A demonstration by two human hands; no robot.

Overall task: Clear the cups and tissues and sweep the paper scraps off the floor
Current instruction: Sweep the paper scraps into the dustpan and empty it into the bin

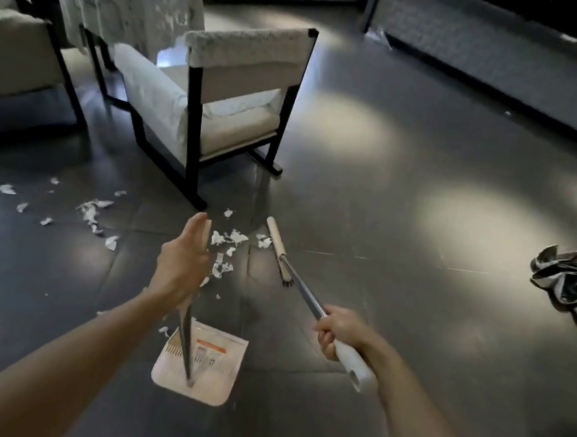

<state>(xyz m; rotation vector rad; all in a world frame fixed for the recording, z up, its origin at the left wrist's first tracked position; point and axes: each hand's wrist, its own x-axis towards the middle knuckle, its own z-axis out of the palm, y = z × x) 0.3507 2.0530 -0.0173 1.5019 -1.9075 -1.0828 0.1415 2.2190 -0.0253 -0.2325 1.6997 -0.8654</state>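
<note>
Paper scraps (228, 243) strewn on the floor (384, 271) just ahead of the hands, main heap beyond the dustpan (219, 358), its upright handle gripped in left hand (182, 262), broom (277, 250) head-first just right of heap, shaft slanting back into gripping right hand (338, 334).

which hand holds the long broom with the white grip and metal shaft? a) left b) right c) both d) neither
b: the right hand curls round the white grip of the long metal-shafted broom; the left hand holds only the white plastic dustpan by its upright handle.
</note>
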